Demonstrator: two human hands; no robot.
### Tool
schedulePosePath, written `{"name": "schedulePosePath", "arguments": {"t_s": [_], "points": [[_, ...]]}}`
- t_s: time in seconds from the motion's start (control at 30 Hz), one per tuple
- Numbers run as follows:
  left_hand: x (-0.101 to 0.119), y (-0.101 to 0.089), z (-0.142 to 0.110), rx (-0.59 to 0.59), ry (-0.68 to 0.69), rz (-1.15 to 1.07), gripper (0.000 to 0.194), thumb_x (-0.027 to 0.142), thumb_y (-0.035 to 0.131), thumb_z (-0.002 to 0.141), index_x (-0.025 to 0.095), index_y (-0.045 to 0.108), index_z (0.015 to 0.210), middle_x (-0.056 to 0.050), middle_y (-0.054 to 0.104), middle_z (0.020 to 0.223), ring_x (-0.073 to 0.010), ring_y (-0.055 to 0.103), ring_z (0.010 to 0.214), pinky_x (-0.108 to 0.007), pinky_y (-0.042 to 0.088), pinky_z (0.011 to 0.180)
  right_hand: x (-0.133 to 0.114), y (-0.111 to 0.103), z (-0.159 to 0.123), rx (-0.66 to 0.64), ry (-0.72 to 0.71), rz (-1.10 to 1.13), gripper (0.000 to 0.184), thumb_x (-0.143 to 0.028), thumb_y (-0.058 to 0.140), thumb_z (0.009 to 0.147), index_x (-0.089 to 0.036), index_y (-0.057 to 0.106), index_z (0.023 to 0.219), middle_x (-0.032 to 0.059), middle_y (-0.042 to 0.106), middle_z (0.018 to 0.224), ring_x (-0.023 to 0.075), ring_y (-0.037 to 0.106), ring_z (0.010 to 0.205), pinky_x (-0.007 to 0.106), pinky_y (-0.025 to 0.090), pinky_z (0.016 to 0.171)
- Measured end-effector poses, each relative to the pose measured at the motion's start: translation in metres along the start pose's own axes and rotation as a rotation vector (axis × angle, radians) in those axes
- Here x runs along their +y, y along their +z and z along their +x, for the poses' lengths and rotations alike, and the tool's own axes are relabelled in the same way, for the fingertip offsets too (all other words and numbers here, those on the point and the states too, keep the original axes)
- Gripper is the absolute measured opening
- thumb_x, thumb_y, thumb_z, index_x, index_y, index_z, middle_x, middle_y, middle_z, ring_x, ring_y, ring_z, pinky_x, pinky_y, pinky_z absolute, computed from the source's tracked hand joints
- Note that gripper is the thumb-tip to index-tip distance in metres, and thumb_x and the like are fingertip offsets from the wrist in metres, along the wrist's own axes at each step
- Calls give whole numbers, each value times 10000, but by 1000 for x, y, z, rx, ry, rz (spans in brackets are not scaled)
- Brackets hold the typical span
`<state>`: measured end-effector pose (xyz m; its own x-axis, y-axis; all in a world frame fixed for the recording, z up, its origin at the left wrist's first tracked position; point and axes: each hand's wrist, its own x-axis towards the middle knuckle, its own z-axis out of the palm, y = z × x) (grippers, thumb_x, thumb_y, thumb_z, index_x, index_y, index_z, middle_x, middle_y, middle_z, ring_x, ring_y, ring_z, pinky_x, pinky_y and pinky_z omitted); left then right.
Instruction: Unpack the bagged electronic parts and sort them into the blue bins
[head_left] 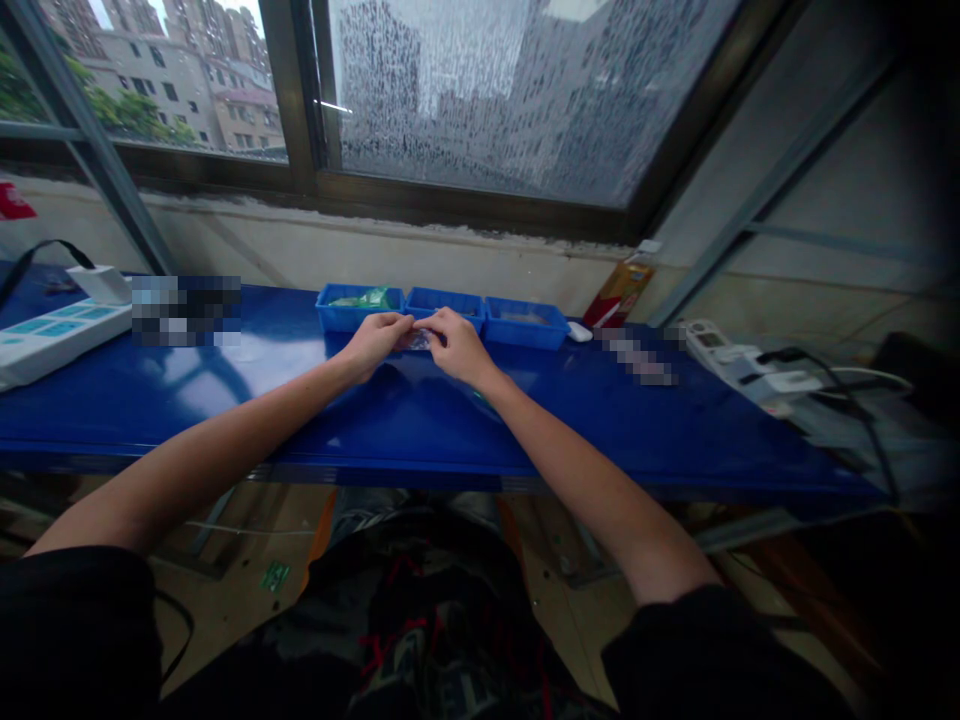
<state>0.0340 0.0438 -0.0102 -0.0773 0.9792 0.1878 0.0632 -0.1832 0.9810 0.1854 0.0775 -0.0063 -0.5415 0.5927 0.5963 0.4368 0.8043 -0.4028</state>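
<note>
My left hand (377, 343) and my right hand (459, 346) meet over the blue tabletop, fingers pinched together. Between them is a small clear plastic bag (420, 341), crinkled and shiny; its contents are too small to make out. Just beyond my hands stand three blue bins in a row. The left bin (341, 318) has green and clear packets (371, 299) in it. My right hand partly covers the middle bin (450, 300). In the right bin (525, 334) lie small items that I cannot identify.
A white power strip (60, 340) lies at the left, another power strip (739, 365) with cables at the right. Near the wall stands a bottle (621, 290) with a red label, beside a small white object (579, 332). The blue table (390, 430) ends close before me.
</note>
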Motion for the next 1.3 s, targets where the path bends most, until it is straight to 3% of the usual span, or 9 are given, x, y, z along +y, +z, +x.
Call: {"name": "schedulePosePath", "arguments": {"t_s": [0.1,0.3,0.47,0.6,0.67,0.8,0.93,1.13,1.3], "points": [[-4,-1,4,82,123,47,188,328,603,742,141,579,731,13,536,615,-94,459,549,-225,345,538,1,1,2,14,122,170,292,-40,475,689,-172,640,890,44,585,913,138,557,774,279,462,754],[2,3,5,157,402,271,84,235,532,794,164,562,828,-12,600,768,-120,541,694,-240,413,652,-2,-1,3,13,396,534,156,-311,589,737,-178,537,802,-14,572,673,102,537,600,236,457,585],[14,18,5,126,520,390,202,273,529,821,163,534,990,-49,613,914,-146,568,811,-241,421,678,2,-25,9,216,188,198,146,-303,541,782,-166,574,743,8,572,667,118,530,611,252,447,601],[4,29,13,85,379,556,302,354,464,860,128,527,1051,-98,609,934,-189,567,812,-308,429,740,30,-66,10,622,195,-235,315,-308,309,907,-155,578,963,80,559,870,177,560,827,341,462,752],[-6,35,15,-44,311,762,343,433,484,835,124,588,939,-129,606,942,-252,546,927,-374,401,841,52,-80,6,687,256,-380,322,-290,291,914,-140,564,993,116,532,961,209,543,922,409,441,823],[-19,43,13,-121,238,1046,533,601,525,738,131,612,974,-195,540,1112,-397,442,1097,-558,315,900,83,-81,-5,510,444,-513,236,-274,547,795,-108,577,960,182,506,1059,285,490,1041,467,388,893],[-22,42,11,-94,177,1056,510,556,605,685,159,586,1004,-190,525,1148,-417,409,1125,-600,295,893,72,-58,-3,414,384,-437,179,-268,528,797,-137,616,882,125,588,895,251,535,927,407,395,863],[-24,24,14,-62,256,781,307,205,610,692,174,498,975,-75,595,887,-221,548,804,-351,427,729,35,-23,4,119,281,-169,218,-362,534,803,-173,642,798,16,577,606,159,536,615,274,388,632],[-18,17,20,103,481,657,130,106,559,689,175,487,771,-12,544,764,-143,501,680,-269,411,656,29,-23,5,47,528,219,442,-526,391,869,-164,605,731,2,530,512,112,497,473,230,352,501]]}}
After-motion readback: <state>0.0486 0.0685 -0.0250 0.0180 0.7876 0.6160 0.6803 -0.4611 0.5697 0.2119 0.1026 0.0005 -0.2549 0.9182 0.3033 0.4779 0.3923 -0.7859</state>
